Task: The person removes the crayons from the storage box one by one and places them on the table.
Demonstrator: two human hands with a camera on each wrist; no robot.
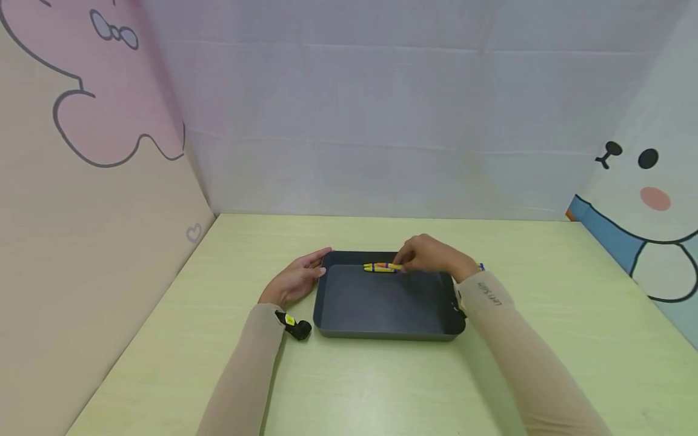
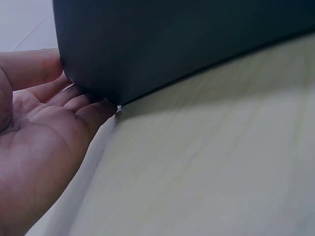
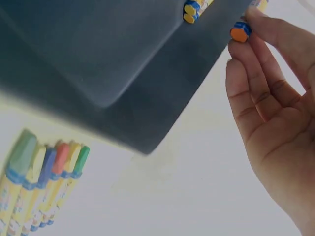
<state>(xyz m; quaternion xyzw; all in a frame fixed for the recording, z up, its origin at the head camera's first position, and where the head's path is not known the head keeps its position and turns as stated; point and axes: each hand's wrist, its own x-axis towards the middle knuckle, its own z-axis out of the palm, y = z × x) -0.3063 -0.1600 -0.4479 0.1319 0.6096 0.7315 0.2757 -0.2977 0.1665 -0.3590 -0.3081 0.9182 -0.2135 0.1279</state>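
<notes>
A dark grey tray point(image 1: 387, 306) lies on the table. My left hand point(image 1: 294, 280) holds its far left corner; in the left wrist view the thumb presses the tray's side and the curled fingertips point(image 2: 101, 110) reach its lower edge. Over the tray's far right part, my right hand point(image 1: 431, 254) pinches a crayon between thumb and fingers. That crayon point(image 3: 240, 32) shows an orange end with a blue band in the right wrist view. Below it, two yellow-ended crayons point(image 3: 191, 12) lie side by side along the tray's far side.
Several crayons point(image 3: 42, 172) with green, yellow, blue and red tips stand in a row beside the tray in the right wrist view, mostly hidden behind my right arm in the head view. A pale wall point(image 1: 354, 121) stands behind the table point(image 1: 360, 387).
</notes>
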